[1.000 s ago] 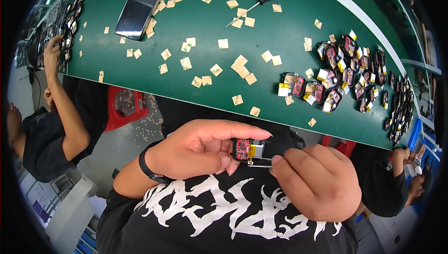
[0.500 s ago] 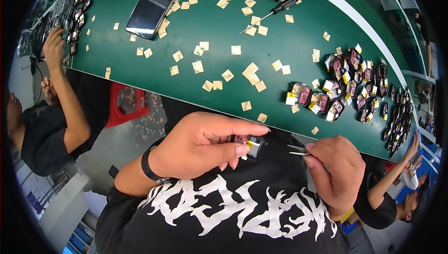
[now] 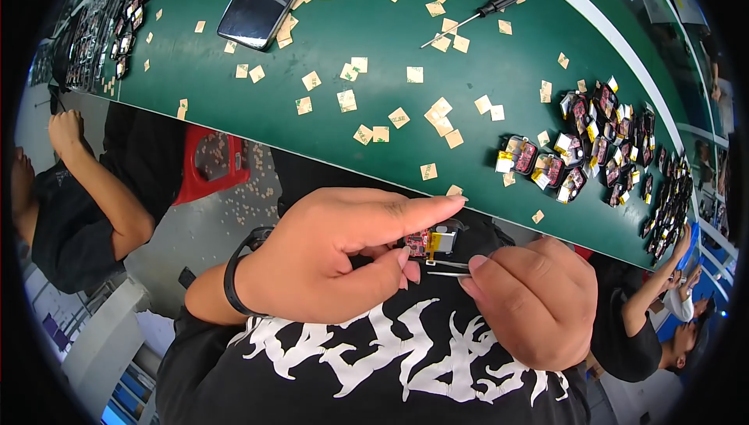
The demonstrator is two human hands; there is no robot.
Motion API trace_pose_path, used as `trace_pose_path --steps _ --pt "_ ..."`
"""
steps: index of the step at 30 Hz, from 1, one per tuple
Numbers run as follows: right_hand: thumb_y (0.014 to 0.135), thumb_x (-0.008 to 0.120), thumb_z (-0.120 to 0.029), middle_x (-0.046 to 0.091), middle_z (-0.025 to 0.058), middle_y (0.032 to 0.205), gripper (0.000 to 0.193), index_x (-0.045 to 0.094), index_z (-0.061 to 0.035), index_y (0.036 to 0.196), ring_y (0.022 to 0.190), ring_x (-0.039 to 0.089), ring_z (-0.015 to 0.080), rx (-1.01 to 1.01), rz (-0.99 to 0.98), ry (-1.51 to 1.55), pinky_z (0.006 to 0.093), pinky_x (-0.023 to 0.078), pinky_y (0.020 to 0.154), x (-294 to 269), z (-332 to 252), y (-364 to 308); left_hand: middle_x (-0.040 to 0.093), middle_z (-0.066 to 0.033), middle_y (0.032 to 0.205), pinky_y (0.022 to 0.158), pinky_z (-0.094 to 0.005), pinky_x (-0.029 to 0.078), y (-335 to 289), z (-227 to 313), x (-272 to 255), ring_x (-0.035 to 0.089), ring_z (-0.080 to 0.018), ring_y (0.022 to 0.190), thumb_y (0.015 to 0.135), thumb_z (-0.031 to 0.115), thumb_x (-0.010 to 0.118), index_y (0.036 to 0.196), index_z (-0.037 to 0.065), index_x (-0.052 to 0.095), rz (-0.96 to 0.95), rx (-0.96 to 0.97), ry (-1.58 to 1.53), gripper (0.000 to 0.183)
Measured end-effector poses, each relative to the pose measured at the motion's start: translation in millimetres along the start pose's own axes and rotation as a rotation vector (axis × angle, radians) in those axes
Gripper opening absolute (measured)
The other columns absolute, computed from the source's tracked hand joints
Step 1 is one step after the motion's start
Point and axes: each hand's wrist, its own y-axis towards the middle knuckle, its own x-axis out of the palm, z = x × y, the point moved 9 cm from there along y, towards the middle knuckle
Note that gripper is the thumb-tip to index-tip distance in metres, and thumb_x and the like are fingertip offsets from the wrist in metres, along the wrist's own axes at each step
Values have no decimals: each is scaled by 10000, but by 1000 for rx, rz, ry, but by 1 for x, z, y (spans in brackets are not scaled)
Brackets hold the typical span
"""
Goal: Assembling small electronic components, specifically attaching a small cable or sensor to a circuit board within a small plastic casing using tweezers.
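In front of my chest, my left hand is closed around a small electronic device. A red circuit board, yellow tape and a silvery battery-like block show in its black casing; my fingers hide part of it. My right hand pinches a pair of metal tweezers. The tweezer tips point left and lie close beside the device's lower edge; whether they touch it I cannot tell.
On the green table lie scattered beige paper squares, a screwdriver and a black glossy slab. Several similar devices cluster at the right. Co-workers sit at both sides; a red stool stands at left.
My right hand has moved left, bringing the tweezers up to the device. My left hand has shifted slightly right, its thumb lower on the device. The co-worker's hand at left has drawn back from the table.
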Motion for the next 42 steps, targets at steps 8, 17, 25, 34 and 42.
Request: trace_pose_path --steps 8,17,25,34,42 --pt "740 677 -62 602 73 823 275 664 53 989 630 504 120 -24 -26 -34 227 380 482 9 -8 10 667 -133 973 718 -228 571 -3 13 -3 688 -116 766 827 -163 507 1412 -15 564 42 131 201 606" --pt "732 677 -63 602 75 820 278 667 55 984 627 503 123 -39 -46 -69 228 379 477 9 -15 13 687 -165 1041 721 -246 588 -2 13 -6 707 -140 802 815 -173 510 1387 -21 582 52 145 263 596" --pt "726 678 -65 602 77 818 281 669 56 979 625 503 125 -59 -60 -100 230 378 472 10 -15 13 679 -163 1020 727 -253 593 -1 12 -6 702 -142 788 808 -170 514 1400 -19 572 23 94 255 614" --pt "719 678 -67 602 78 815 284 672 58 975 622 502 128 -86 -74 -129 231 376 467 14 -16 12 665 -144 962 701 -246 584 -3 14 -5 683 -136 760 792 -178 518 1407 -16 570 46 113 284 638" --pt "713 678 -68 602 80 813 287 674 59 970 620 502 131 -104 -85 -159 232 375 463 14 -24 11 665 -145 961 699 -250 587 -2 13 -4 682 -137 760 791 -178 516 1406 -16 571 54 114 285 638"
